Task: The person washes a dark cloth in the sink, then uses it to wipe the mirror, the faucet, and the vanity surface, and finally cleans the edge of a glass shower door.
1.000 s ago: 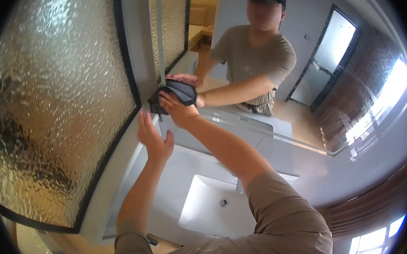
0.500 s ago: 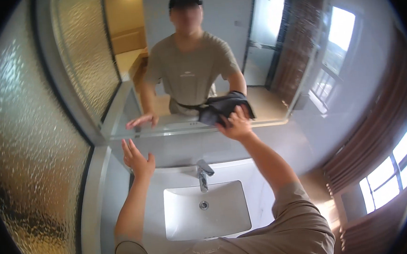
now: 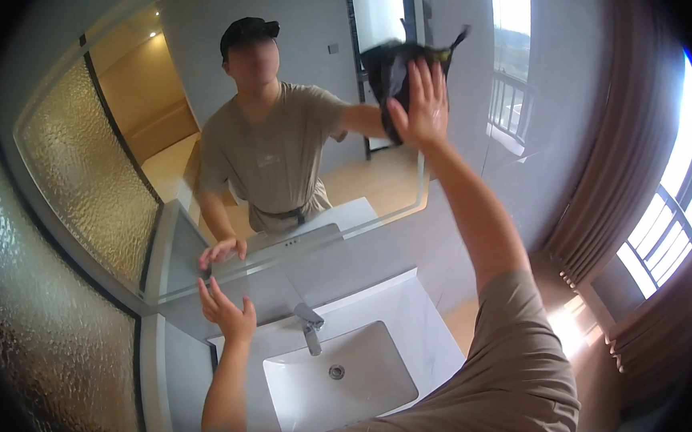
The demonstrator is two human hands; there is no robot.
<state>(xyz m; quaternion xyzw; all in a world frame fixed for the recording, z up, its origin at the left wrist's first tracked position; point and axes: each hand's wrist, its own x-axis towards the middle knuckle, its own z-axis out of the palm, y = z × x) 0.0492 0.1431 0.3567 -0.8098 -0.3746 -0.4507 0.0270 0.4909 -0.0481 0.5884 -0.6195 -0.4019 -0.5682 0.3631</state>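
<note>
Head: right hand (image 3: 423,108) on cloth (image 3: 398,82), mirror edge (image 3: 424,174).

Fairly bright overall; daylight from window (image 3: 686,231) past counter's (image 3: 435,346) R edge, panes blown out near-white. Sun patch on floor (image 3: 574,320) off same edge, v. bright; curtain (image 3: 597,134) alongside in half-shadow. Window glare also reflected in glossy wall (image 3: 473,199), above counter's back R corner. Warm lamp dots in mirror (image 3: 343,176), upper L. Dark cloth (image 3: 397,92) motion-blurred, esp. top edge. Textured glass (image 3: 58,340) past counter's L edge: glints, dim low down. Fisheye bends straight lines; corners black, w/ bluish fringe at R rim.
</note>
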